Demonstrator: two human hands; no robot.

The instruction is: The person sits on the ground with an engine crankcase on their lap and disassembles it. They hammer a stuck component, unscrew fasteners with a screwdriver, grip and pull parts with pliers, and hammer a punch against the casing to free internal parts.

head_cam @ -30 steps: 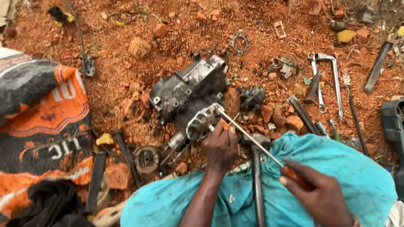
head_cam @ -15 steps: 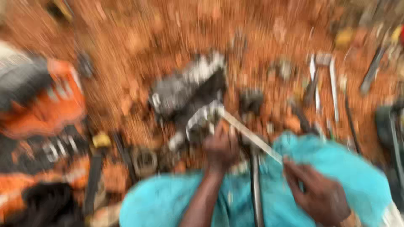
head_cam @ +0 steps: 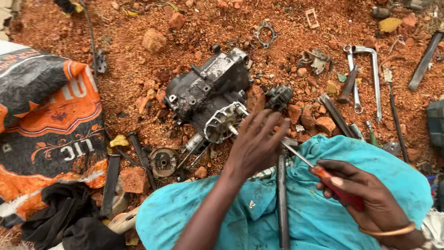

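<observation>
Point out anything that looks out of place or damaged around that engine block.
The greasy black metal engine block lies tilted on bare red dirt, its open silver end facing the left hand. Loose parts lie scattered in the grit: a round gear-like piece and a flat gasket. The right hand holds a red-handled screwdriver.

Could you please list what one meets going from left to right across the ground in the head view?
Printed sack → round metal part → engine block → left hand → right hand holding a screwdriver.
</observation>
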